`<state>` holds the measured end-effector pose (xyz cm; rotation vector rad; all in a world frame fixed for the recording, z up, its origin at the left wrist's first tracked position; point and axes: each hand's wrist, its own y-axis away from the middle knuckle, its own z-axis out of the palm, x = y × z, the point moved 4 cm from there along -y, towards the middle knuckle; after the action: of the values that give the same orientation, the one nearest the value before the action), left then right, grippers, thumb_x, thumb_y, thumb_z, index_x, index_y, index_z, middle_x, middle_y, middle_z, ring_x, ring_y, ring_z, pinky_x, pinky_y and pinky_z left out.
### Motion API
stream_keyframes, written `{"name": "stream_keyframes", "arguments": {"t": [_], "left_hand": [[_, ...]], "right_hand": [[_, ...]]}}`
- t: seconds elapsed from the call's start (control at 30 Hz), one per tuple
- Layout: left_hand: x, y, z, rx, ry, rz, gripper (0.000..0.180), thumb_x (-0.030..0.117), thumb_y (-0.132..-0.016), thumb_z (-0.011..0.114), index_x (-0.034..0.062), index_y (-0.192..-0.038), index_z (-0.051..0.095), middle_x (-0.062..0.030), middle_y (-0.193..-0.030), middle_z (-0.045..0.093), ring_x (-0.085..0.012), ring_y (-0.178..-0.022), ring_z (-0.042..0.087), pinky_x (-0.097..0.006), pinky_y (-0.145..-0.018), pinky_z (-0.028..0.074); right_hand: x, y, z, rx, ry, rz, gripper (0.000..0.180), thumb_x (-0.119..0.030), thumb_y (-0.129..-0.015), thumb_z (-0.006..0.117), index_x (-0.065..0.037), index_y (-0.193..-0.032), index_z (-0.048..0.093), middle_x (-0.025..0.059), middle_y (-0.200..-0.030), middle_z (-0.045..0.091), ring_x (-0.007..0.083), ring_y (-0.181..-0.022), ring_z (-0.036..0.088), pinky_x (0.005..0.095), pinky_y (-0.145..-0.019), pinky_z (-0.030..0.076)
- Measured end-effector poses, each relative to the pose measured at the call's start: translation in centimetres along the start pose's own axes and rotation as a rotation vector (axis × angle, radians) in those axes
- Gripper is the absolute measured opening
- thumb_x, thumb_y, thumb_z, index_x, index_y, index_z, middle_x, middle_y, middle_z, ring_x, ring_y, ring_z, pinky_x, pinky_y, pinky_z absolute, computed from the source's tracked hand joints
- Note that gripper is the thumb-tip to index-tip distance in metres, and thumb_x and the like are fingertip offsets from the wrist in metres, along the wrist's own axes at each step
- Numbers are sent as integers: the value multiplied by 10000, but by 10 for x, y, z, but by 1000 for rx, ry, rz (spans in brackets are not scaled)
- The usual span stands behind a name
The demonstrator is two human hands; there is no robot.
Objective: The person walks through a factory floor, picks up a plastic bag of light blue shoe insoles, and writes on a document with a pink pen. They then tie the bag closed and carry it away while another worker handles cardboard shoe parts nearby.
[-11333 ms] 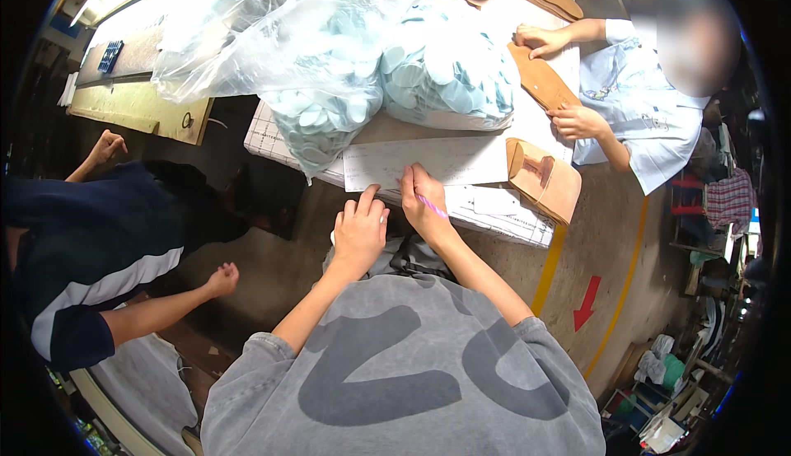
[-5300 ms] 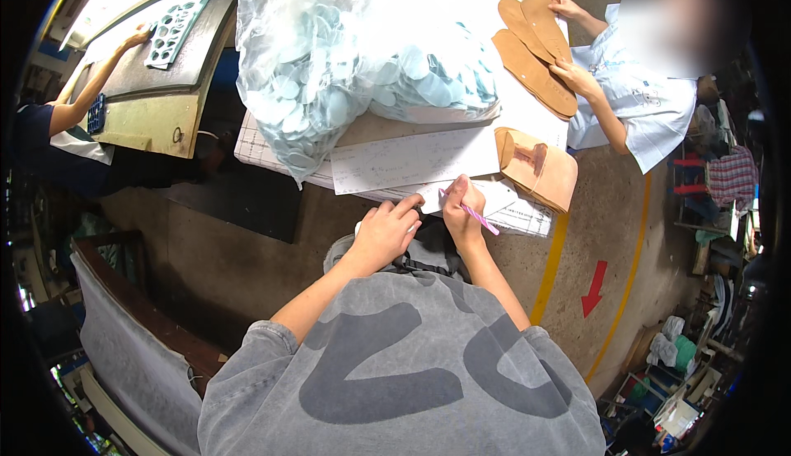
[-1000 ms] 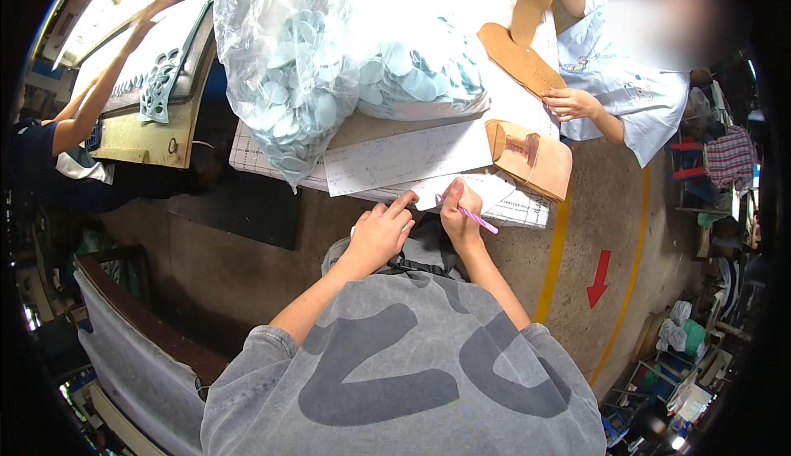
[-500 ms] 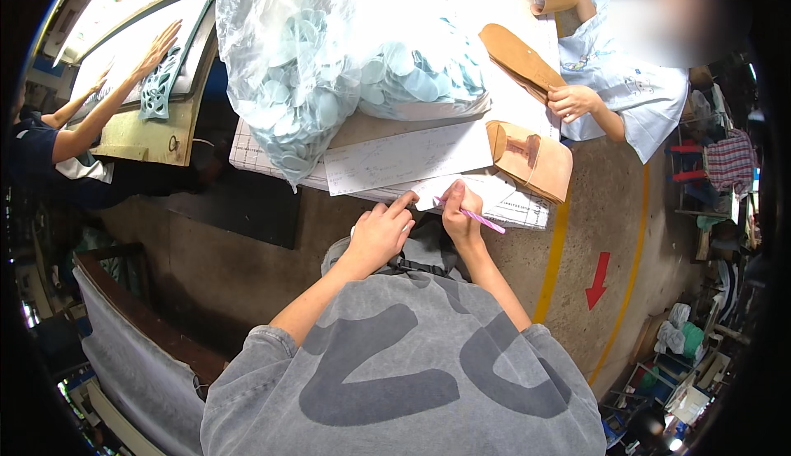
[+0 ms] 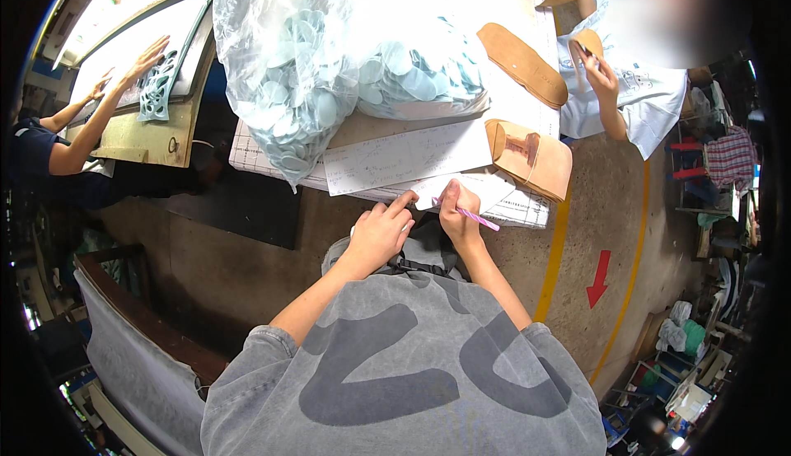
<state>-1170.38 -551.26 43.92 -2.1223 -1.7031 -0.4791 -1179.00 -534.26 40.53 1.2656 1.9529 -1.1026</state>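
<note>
Your right hand [image 5: 456,213] grips the slim pink-and-white striped pen [image 5: 484,221] at the small white paper slip [image 5: 427,189], nearer you than the long, already handwritten white sheet [image 5: 408,158]; your curled left hand's [image 5: 381,238] grip and the slip's remaining blank space cannot be told.

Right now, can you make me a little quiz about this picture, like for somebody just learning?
1. What is the camera wearer's right hand holding?
2. True or false: the long white sheet lies left of the banded brown stack.
3. The floor arrow is: A) blue, B) red, C) green.

Key:
1. A pink-purple pen.
2. True.
3. B.
</note>
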Motion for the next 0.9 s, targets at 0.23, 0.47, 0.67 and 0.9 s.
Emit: {"name": "stream_keyframes", "arguments": {"t": [0.23, 0.47, 0.67, 0.9], "left_hand": [[0, 0, -2, -10, 1, 15, 139, 195, -964, 728, 70, -984, 672, 47, -1466, 608, -250, -858, 677, -411, -747, 596], [-1, -1, -2, -13, 28, 20, 147, 197, -985, 705, 55, -999, 670, 46, -1468, 603, -258, -846, 671, -410, -745, 596], [0, -2, -3, -14, 27, 11, 148, 202, -992, 695, 57, -1004, 671, 42, -1467, 604, -255, -862, 678, -409, -753, 595], [2, -1, -3, 15, 25, 13, 155, 205, -984, 700, 52, -992, 675, 35, -1473, 609, -262, -862, 683, -418, -746, 599]], "right_hand": [[12, 0, -7, 82, -245, 295, 546, -274, -1190, 373, -11, -761, 585, 85, -602, 588, 209, -540, 593, 385, -546, 482], [12, 4, -27, 203, -744, 556, 542, -441, -1198, 308, -59, -847, 464, 59, -707, 500, 113, -533, 459, 258, -421, 398], [16, 4, -41, 259, -659, 570, 530, -438, -1197, 321, -54, -868, 481, 52, -693, 508, 108, -540, 484, 265, -433, 423], [16, -24, -21, 109, -269, 365, 414, -289, -1179, 455, -20, -885, 567, 60, -676, 572, 138, -583, 569, 321, -551, 482]]}}
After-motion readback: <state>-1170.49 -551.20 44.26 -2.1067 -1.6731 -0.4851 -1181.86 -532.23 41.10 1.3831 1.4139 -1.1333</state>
